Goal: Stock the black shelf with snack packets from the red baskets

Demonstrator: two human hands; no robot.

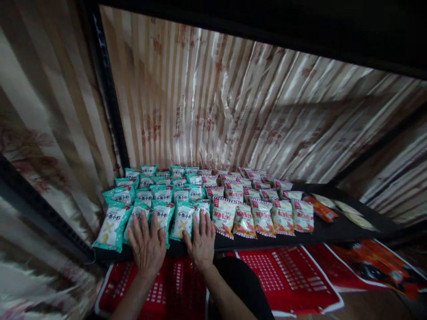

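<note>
Striped, patterned curtain [207, 98] hangs behind a black shelf [328, 233] and beyond its left end, where a dark metal post [106, 84] rises, with a dark panel [300, 31] spanning above. In front of the shelf, a person's dark-clothed knee [245, 284] stands in the way, partly covering two red perforated baskets, one [116, 284] below the shelf's left part and the other [293, 280] below its middle; what they contain cannot be made out. Toward the shelf's right end lie an orange packet [322, 211] and pale flat packets [358, 220]. Sealed white-and-orange snack bags [253, 193] stand in rows mid-shelf, beside rows of plump, sealed teal snack bags [162, 193] filling the shelf's left part. At the shelf's front edge, the left hand [148, 249] and right hand [202, 249] rest against the front teal snack bags, fingers extended, spread and released, partly hiding the printed wrappers.
</note>
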